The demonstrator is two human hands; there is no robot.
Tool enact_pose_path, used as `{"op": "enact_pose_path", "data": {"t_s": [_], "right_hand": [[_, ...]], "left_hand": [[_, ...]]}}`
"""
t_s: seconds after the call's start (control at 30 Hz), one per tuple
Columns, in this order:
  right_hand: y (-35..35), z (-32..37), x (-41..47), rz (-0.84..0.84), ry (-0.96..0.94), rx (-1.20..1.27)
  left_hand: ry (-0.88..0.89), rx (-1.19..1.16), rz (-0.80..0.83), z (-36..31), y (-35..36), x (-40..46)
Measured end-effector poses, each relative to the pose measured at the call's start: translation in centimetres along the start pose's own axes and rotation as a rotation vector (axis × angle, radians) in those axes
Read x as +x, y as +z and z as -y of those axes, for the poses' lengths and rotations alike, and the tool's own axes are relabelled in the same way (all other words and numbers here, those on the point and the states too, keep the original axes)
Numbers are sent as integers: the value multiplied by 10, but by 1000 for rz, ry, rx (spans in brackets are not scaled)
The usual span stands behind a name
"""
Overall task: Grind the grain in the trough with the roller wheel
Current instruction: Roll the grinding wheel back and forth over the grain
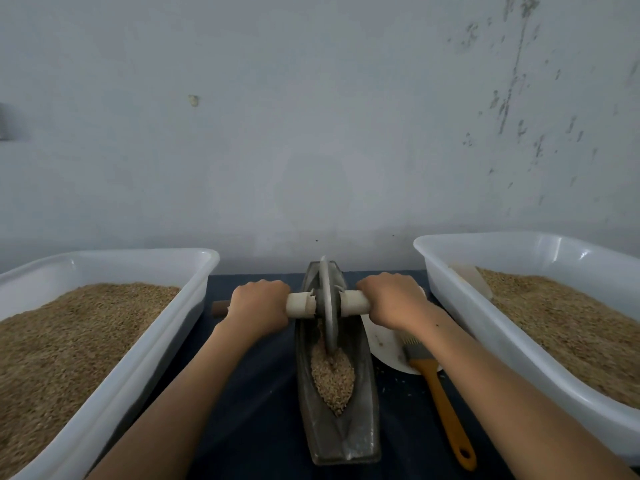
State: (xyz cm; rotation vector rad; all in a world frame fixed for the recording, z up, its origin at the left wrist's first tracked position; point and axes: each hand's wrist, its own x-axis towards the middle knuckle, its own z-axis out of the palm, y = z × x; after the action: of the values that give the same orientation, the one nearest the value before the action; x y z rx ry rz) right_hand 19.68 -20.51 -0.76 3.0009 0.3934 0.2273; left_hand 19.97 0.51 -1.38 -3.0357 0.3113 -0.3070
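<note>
With the grey metal roller wheel (327,306) standing upright in the dark boat-shaped metal trough (337,431), left hand (258,304) and right hand (391,299) clamped on the pale wooden axle handle (353,301) either side of the disc, likely for even pressure. Husked tan grain (332,382) heaped in the trough's near half, just before the wheel. White plastic tubs (114,393) of grain flanking, orange-handled brush (440,393) near, probably for sweeping.

Two hands (259,303) (393,299), two tubs (145,344) (485,327), one trough (346,441), one roller wheel (327,303), one brush (440,393), one plate (384,341)
</note>
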Motion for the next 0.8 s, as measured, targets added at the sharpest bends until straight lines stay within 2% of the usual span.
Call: {"op": "enact_pose_path", "data": {"t_s": [0.17,0.23,0.3,0.4,0.5,0.63,0.7,0.8], "right_hand": [[-15,-1,-5,333,-12,82],[-16,-1,-5,408,-7,120],[-15,0,-4,421,-3,119],[-12,-1,-1,335,-5,106],[-6,-4,1,195,-7,68],[5,-1,3,-61,36,12],[5,0,3,-72,33,13],[-4,0,0,64,0,-8]], "left_hand": [[9,-9,272,1,-11,0],[20,-68,373,3,-13,1],[24,-106,407,4,-12,1],[4,-79,329,1,-12,1],[0,13,111,-1,-6,2],[-13,16,-150,-3,4,2],[-18,6,-169,-3,5,1],[-13,17,-18,0,1,2]]}}
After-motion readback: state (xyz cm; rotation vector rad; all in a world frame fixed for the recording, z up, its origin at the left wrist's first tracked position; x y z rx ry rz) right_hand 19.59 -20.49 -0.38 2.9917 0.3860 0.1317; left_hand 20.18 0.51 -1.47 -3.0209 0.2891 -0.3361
